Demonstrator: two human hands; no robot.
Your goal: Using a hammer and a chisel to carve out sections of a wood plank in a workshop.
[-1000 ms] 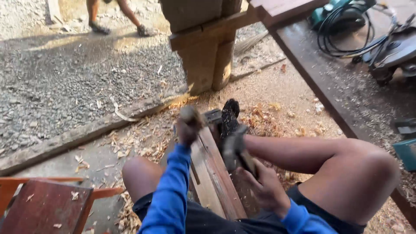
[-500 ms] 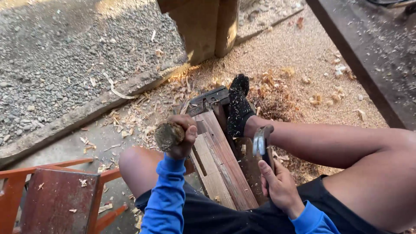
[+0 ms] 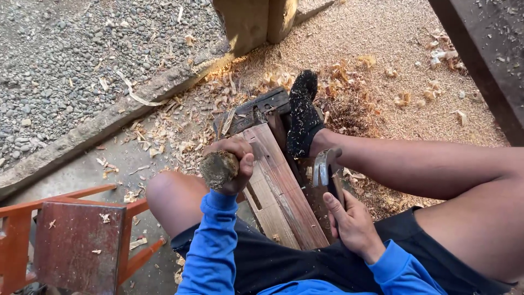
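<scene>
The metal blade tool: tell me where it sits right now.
In the head view, the metal blade tool is right of centre, gripped in the right hand, beside the wooden bench and just below the black sock.

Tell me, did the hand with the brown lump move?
Yes. The left hand with the brown lump came back along the wooden bench, away from its far end, toward the person.

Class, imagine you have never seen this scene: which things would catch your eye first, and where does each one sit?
First, the left hand at the centre, gripping a rough chunk of wood above a slatted wooden bench. Just right of it, the right hand holds a curved metal blade upright beside the leg. Pale wood shavings litter the ground beyond a black-socked foot, and a red wooden chair stands at lower left.
</scene>
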